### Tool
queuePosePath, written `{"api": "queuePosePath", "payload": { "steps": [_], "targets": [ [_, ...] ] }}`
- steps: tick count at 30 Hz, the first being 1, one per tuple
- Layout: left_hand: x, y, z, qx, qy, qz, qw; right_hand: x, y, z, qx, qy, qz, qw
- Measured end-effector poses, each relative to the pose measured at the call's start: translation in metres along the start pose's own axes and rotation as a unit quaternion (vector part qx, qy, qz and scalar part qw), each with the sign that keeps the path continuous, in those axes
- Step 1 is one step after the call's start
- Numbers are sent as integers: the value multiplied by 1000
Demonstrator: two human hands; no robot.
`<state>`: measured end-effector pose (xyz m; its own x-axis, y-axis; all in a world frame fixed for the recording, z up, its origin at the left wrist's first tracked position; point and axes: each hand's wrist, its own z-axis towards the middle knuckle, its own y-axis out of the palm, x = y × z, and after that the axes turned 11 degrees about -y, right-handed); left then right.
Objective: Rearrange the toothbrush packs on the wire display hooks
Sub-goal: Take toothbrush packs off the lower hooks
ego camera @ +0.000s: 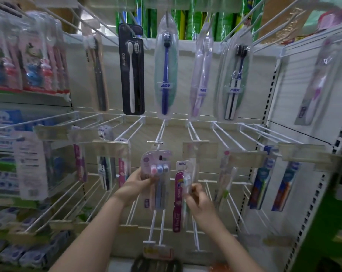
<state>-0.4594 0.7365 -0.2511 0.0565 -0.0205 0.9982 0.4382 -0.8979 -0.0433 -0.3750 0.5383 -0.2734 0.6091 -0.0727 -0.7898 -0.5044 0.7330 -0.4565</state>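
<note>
Head view, left hand [135, 183] gripping three-brush pack [156, 179], right hand [198, 199] pinching purple pack [179, 195]

White wire hooks [160, 132] fill the centre; a black pack [131, 71] hangs upper middle, a blue-handled brush pack [165, 69] beside it, a magenta pack [179, 197] lower centre.

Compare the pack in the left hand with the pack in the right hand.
The pink multi-brush pack in the left hand shows three brush heads side by side; the magenta pack in the right hand is narrower and seems to show one. The pink multi-brush pack has a pale pink card, the magenta pack a deep magenta one with a white top. Both hang upright, each gripped at the side, near the middle row of wire hooks.
</note>
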Motion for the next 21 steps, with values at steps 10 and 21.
{"api": "queuePosePath", "payload": {
  "steps": [10, 21],
  "targets": [
    [-10, 5, 8, 65, 55, -31, 996, 10, 3, 9, 20, 63, -14, 998],
    [0, 5, -4, 43, 12, -4, 999, 6, 12, 9, 33, 67, 29, 997]
  ]
}}
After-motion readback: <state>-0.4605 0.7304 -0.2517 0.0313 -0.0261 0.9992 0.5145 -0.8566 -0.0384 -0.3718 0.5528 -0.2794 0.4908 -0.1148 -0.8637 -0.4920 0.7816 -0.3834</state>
